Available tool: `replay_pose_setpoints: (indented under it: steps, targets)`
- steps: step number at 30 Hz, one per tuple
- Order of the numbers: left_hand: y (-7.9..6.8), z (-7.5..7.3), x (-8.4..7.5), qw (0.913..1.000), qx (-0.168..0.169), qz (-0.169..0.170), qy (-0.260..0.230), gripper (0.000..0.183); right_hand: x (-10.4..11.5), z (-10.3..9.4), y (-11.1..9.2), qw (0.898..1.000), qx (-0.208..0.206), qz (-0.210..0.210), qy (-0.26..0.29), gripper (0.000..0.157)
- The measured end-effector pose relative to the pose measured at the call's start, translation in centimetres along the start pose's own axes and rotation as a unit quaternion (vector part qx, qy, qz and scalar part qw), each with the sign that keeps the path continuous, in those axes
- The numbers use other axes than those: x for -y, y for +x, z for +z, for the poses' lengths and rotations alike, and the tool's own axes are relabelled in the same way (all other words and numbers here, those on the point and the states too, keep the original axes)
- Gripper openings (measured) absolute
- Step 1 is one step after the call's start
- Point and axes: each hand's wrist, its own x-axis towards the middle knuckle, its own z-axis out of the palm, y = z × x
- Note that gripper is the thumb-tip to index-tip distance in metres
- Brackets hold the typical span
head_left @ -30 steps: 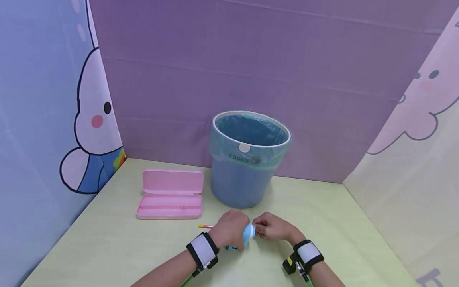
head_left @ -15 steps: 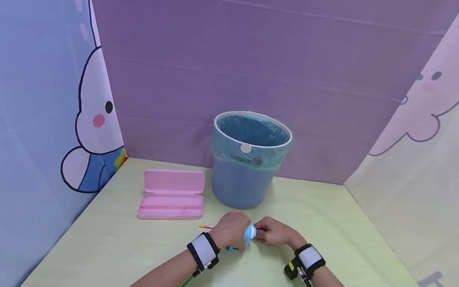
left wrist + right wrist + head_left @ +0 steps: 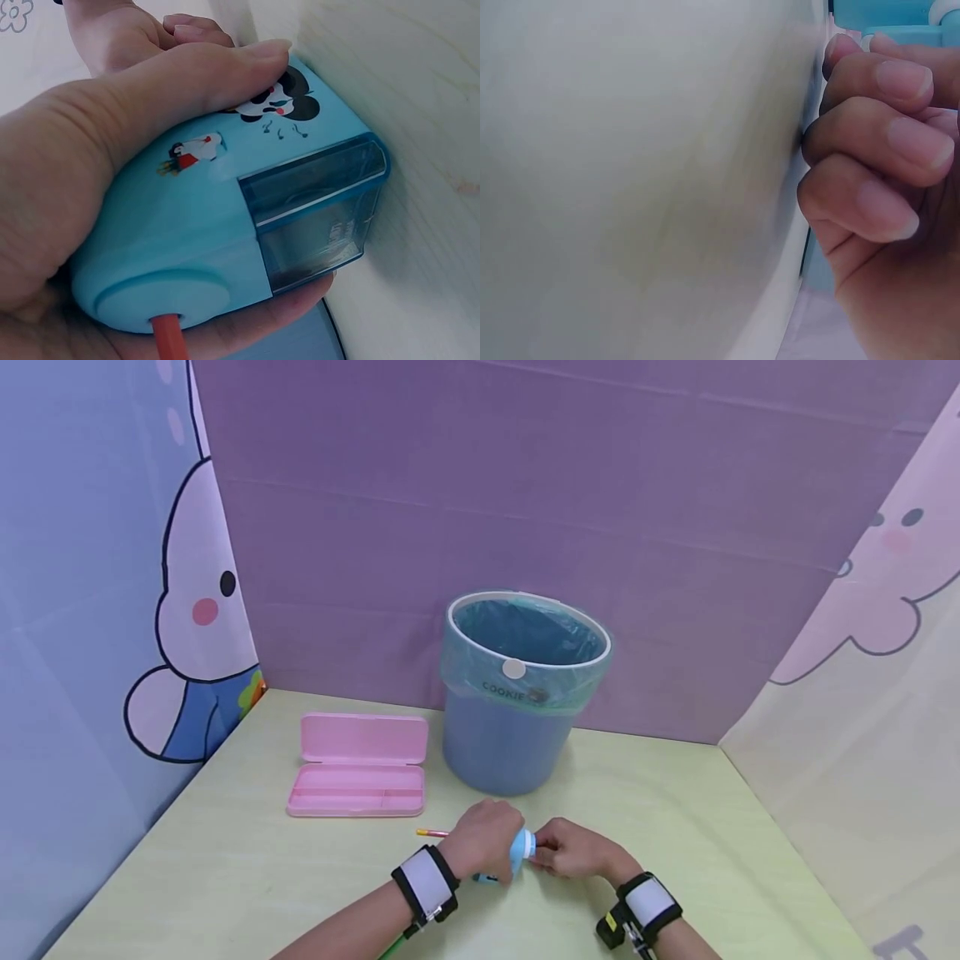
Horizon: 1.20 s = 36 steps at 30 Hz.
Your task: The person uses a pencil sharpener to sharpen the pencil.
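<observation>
Right hand (image 3: 576, 847) slightly lower, pinching crank (image 3: 906, 34) – left hand (image 3: 483, 841) grips light-blue sharpener (image 3: 191, 210), cartoon-printed, see-through drawer (image 3: 315, 217).

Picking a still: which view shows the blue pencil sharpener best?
Left wrist: the sharpener shows large, its decals and see-through drawer visible. The head view has it mostly behind the left hand; right wrist, only a cropped piece.

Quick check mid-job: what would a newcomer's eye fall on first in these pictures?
Probably the big round blue bin with a translucent teal plastic liner, standing before the purple backdrop. Next, the open pink plastic pencil case to its left in the head view. Nearer the camera, the left hand grips a light-blue plastic pencil sharpener with a red pencil in one end; the right hand has curled fingers at the other.
</observation>
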Motion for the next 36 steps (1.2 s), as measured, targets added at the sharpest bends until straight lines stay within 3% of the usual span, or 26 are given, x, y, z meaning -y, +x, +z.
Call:
replay_pose_setpoints:
  steps: [10,24,29,36]
  targets:
    - [0.1,-0.1,0.2,0.9999,0.003,-0.014,-0.006,0.041,0.4,0.1,-0.2,0.999,-0.007,-0.032,-0.036,0.03]
    - [0.1,0.3,0.2,0.9999,-0.009,-0.006,-0.006,0.041,0.6,0.7,-0.9,0.997,-0.005,-0.048,-0.062,0.032]
    - [0.1,-0.1,0.1,0.9999,-0.013,-0.006,-0.003,0.041,0.8,0.7,-1.0,0.996,-0.002,-0.06,-0.061,0.032]
    - [0.0,0.1,0.0,0.9999,-0.011,-0.006,0.0,0.042,0.5,1.2,-1.4,0.997,0.017,-0.074,-0.019,0.033]
